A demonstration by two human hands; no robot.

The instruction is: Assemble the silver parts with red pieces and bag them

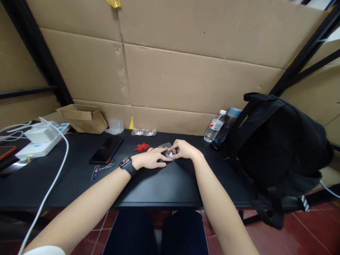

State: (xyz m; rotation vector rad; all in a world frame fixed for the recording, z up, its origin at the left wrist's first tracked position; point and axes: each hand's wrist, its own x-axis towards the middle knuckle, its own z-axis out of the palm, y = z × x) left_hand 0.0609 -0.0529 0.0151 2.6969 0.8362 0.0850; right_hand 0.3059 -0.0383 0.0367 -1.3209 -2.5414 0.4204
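Observation:
Both my hands meet over a small round silver part with a red centre [170, 153] on the black table [164, 184]. My left hand [152, 159], with a black smartwatch on the wrist, lies low with fingers stretched toward the part and touches it. My right hand [184, 149] is curled, its fingertips pinching the part from the right. A clear plastic wrapper [165, 145] lies just behind the part. A little pile of small red pieces [142, 146] sits left of my hands. A clear packet holding two more silver parts [143, 132] lies by the cardboard wall.
A dark phone [106, 149] and a keyring [102, 168] lie at left. Farther left are a white power strip [39, 143] with cables and an open cardboard box [83, 118]. Two water bottles [214, 126] and a large black backpack [276, 148] stand at right.

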